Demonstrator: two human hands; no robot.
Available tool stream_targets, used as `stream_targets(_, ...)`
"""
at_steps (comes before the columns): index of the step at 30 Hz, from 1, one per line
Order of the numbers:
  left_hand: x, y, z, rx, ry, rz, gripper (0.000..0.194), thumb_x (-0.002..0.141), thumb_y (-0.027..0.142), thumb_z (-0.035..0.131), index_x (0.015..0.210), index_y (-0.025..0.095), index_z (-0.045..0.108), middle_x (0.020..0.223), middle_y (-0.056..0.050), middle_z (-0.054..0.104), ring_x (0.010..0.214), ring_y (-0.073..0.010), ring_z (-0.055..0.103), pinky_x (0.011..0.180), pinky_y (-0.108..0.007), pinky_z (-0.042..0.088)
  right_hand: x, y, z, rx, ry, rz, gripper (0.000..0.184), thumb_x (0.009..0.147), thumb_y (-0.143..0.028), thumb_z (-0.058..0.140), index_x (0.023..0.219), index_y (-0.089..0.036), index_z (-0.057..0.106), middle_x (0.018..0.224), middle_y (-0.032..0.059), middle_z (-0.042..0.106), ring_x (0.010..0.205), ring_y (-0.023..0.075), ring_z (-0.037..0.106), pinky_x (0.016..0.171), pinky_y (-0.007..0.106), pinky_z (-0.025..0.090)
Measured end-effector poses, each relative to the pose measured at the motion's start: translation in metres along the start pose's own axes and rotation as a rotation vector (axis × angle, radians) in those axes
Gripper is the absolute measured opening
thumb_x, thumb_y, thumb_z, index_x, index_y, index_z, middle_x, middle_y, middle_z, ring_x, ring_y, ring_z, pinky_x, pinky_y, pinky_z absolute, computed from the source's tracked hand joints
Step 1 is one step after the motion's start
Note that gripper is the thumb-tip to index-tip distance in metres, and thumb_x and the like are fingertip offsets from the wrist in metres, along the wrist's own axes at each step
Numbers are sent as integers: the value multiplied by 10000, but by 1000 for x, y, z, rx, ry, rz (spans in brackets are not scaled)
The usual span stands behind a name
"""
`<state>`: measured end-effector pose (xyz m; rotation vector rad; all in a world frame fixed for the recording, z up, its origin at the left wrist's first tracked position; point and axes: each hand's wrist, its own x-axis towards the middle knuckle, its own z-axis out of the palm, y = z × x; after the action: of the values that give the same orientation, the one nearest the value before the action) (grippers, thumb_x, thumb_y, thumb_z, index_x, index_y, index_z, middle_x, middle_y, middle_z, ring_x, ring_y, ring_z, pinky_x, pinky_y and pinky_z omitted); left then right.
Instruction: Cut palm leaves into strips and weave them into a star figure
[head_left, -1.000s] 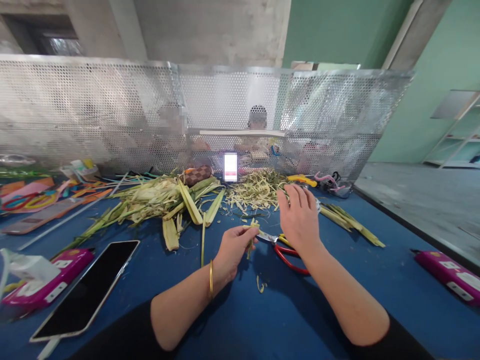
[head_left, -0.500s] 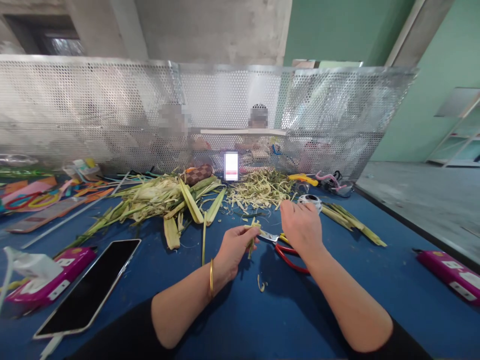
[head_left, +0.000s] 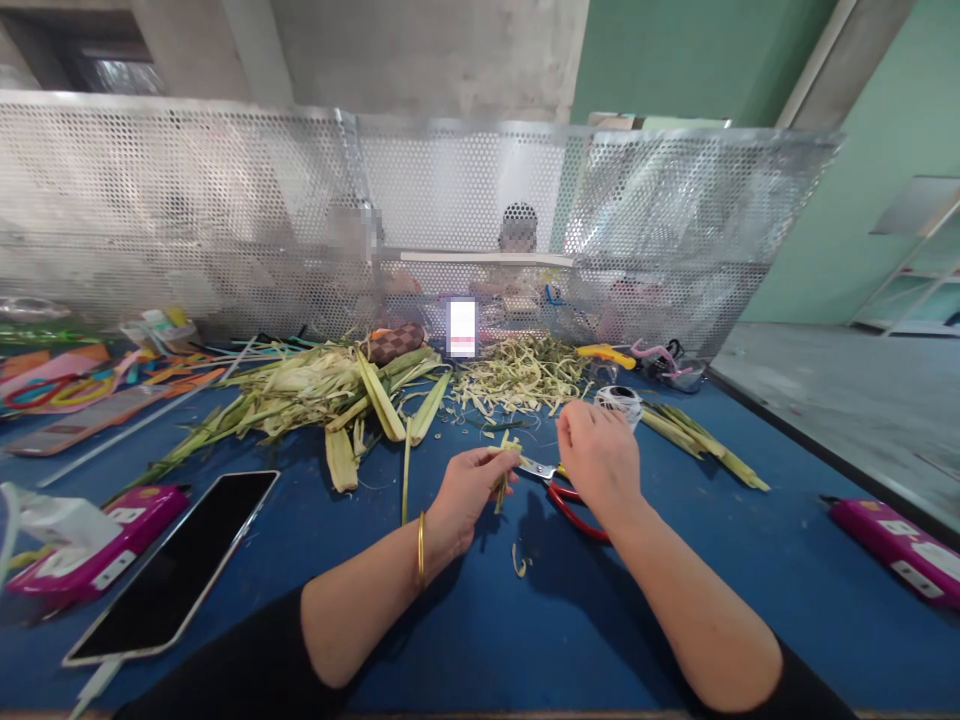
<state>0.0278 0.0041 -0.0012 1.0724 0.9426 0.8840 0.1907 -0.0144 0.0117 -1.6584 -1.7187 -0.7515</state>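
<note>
My left hand [head_left: 466, 495], with a gold bangle at the wrist, pinches a small bundle of pale green plant strips [head_left: 510, 445] between thumb and fingers. To its right, my right hand [head_left: 598, 455] is raised with its fingers curled closed; whatever they hold, if anything, is hidden. Scissors [head_left: 571, 515] with red and yellow handles lie below and beside the right hand, their blades pointing at the bundle; the hand covers part of the handles. Just behind the right hand sits a white roll, perhaps of thread [head_left: 621, 400]. A curled scrap [head_left: 517, 562] lies nearer me.
Leafy stalks [head_left: 300, 390] are heaped at the left, shredded strips [head_left: 517, 375] at the back middle. A phone [head_left: 180, 560] and a purple power strip [head_left: 101, 545] lie left, another purple strip [head_left: 896, 550] right. Behind a perforated metal screen [head_left: 450, 180], people sit.
My right hand's fingers, stretched out a second ago, have curled closed, and the white roll behind has come into view. My left hand keeps the bundle in place. The view has tilted slightly.
</note>
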Motion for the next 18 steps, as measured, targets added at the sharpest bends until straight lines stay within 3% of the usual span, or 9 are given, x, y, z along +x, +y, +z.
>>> stream_targets(1,0,0,0,-9,-1,-5,331,604,445,753,687,144,643,614,1,580,526,-70,497,539,-192,404,-1,-1,1,120,-3,58,111,842,-157,469,823,-166,577,717,63,606,718,218,551,721,352,388)
stream_targets(3,0,1,-1,-30,-6,-11,327,596,427,761,698,141,641,623,5,582,533,-70,503,556,-197,411,-1,-4,2,419,-74,210,148,819,-267,541,915,-165,590,818,75,646,776,223,575,723,346,407)
stream_targets(8,3,-1,-2,-46,-42,-18,367,551,428,788,720,130,656,623,-1,583,546,-82,509,549,-210,395,-2,-15,1,1080,-433,529,326,779,-494,571,752,-178,645,742,36,659,727,184,573,662,301,418)
stream_targets(13,4,-3,-2,-20,-133,-39,366,574,444,780,699,125,651,609,-12,592,527,-84,502,527,-217,374,-3,-19,2,1176,-486,624,249,670,-416,665,680,-167,662,654,0,623,649,144,520,649,286,394)
stream_targets(18,1,-2,0,29,-126,31,361,602,471,751,660,136,629,574,6,561,512,-79,477,520,-216,360,-4,-22,0,1249,-486,683,236,622,-394,690,611,-166,630,592,-18,579,598,122,474,611,271,368)
